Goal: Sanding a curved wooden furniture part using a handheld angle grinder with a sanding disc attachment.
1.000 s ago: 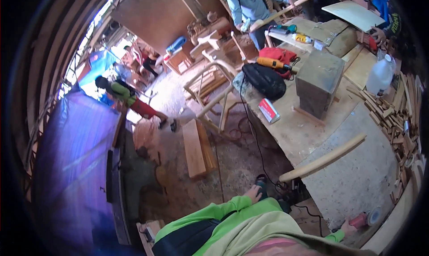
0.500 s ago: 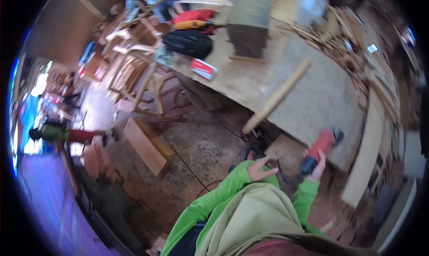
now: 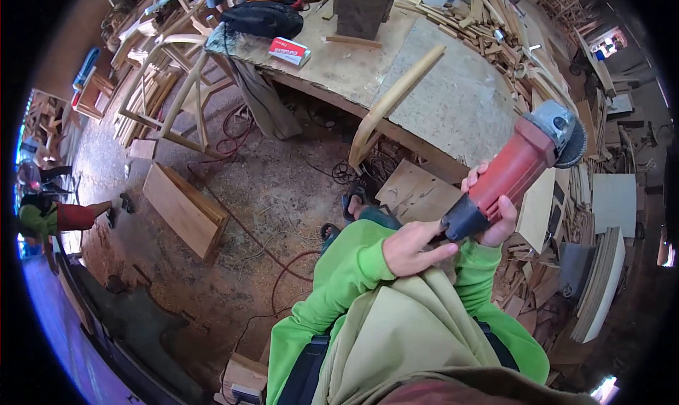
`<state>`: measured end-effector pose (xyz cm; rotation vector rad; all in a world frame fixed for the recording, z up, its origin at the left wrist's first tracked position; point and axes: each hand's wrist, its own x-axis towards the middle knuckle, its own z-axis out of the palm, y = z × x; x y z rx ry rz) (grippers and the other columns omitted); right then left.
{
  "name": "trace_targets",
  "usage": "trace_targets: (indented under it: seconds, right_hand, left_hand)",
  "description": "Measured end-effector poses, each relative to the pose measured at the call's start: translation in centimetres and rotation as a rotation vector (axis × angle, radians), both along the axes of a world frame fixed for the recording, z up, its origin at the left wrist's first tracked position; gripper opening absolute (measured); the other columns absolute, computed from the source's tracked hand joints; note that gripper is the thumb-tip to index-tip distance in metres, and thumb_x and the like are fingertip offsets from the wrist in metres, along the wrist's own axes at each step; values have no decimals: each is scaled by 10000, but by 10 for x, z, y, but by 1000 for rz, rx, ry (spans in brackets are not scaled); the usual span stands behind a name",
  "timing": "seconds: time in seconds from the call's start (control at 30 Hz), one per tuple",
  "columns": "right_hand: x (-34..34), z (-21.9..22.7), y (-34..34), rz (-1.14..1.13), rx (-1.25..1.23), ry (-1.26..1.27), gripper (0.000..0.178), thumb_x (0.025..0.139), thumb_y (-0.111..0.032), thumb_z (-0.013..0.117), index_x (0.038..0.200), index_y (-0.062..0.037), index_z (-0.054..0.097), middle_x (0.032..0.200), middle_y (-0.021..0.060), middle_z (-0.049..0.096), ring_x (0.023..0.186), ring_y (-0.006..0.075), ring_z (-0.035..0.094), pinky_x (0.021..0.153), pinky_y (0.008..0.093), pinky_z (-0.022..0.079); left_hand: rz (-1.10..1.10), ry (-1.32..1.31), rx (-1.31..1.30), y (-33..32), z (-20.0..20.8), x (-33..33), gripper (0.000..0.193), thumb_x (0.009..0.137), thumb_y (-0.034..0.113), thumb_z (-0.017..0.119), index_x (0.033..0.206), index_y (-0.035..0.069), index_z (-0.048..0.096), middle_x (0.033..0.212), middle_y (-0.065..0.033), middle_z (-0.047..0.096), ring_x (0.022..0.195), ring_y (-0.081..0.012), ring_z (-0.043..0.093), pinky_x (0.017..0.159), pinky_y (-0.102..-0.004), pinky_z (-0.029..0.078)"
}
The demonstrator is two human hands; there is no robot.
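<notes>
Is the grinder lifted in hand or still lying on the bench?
In hand: the right hand grips the red angle grinder above the workbench.

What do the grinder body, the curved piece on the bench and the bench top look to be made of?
Angle grinder: red body, likely moulded plastic, matte; grey head looks like cast metal. Curved piece: pale bare wood, unfinished, smooth. Bench top: grey, dusty, speckled sheet, probably worn board; it is hard to tell.

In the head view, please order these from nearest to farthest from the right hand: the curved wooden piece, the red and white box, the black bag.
From the right hand:
1. Curved wooden piece, leaning over the workbench edge.
2. Red and white box, further along the bench.
3. Black bag, at the far bench corner.
</notes>
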<state>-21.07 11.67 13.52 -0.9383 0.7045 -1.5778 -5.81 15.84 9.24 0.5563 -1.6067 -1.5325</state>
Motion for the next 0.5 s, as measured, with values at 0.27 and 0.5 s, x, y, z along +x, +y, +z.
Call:
trace_targets:
  seconds: [0.27, 0.5]
  right_hand:
    - [19, -18, 48, 156, 47, 113, 653, 708, -271, 685, 1202, 47, 400, 1039, 159, 502, 872, 235, 567, 746, 373, 505]
    - [31, -29, 59, 206, 166, 124, 627, 723, -308, 678, 1182, 42, 432, 1019, 132, 523, 867, 218, 583, 782, 340, 504]
  left_hand:
    - [-78, 335, 478, 54, -43, 0, 218, 843, 41, 644, 1048, -2, 582, 857, -11, 630, 733, -87, 584, 666, -263, 486]
    - [157, -14, 182, 74, -53, 5, 411, 793, 69, 710, 1158, -10, 539, 920, -66, 656, 817, -112, 612, 760, -270, 497]
